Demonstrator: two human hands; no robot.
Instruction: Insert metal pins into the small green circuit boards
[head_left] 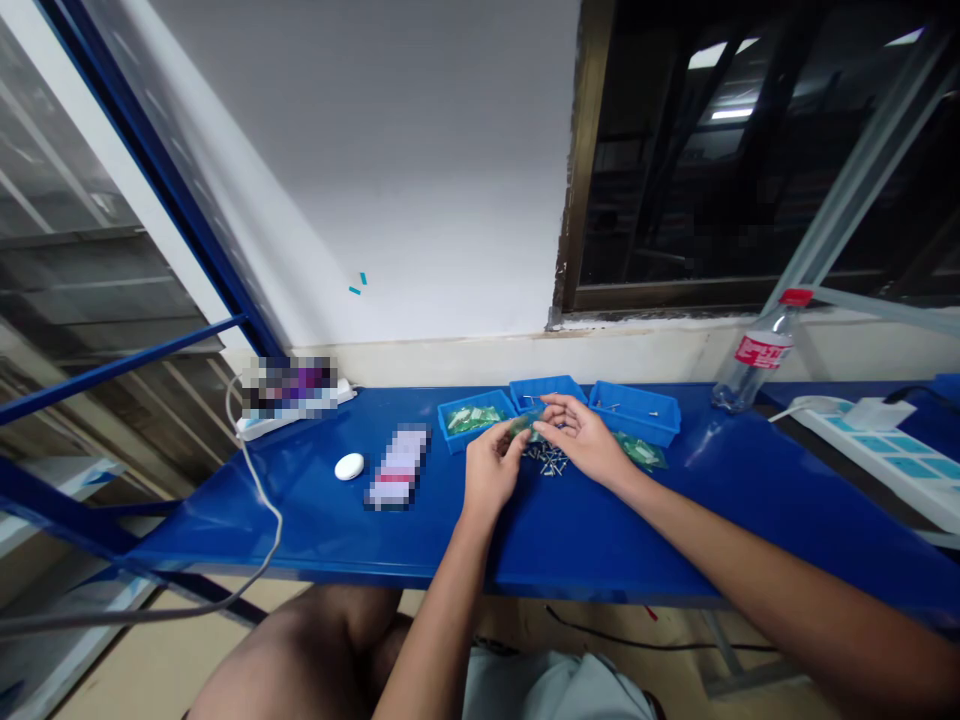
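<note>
Over the blue tabletop, my left hand (pixel 493 468) is closed, its thumb and fingers pinching a small greenish clear plastic bag (pixel 526 421). From the other side my right hand (pixel 581 437) reaches in, fingers curled and closed at the bag's edge. Whatever the bag contains is too small to make out. Beneath and between the hands lies a loose pile of screws (pixel 551 460), partly covered by my fingers. Behind the hands stand a blue bin with green packets (pixel 480 418), a middle blue bin (pixel 544 385) and a right blue bin (pixel 637 415) with a few screws.
More green packets (pixel 640 452) lie right of my right wrist. To the left are a round white object (pixel 349 467), a blurred-out flat item (pixel 401 468) and a cable (pixel 270 510). A red-capped bottle (pixel 761 355) and a power strip (pixel 885 455) stand on the right.
</note>
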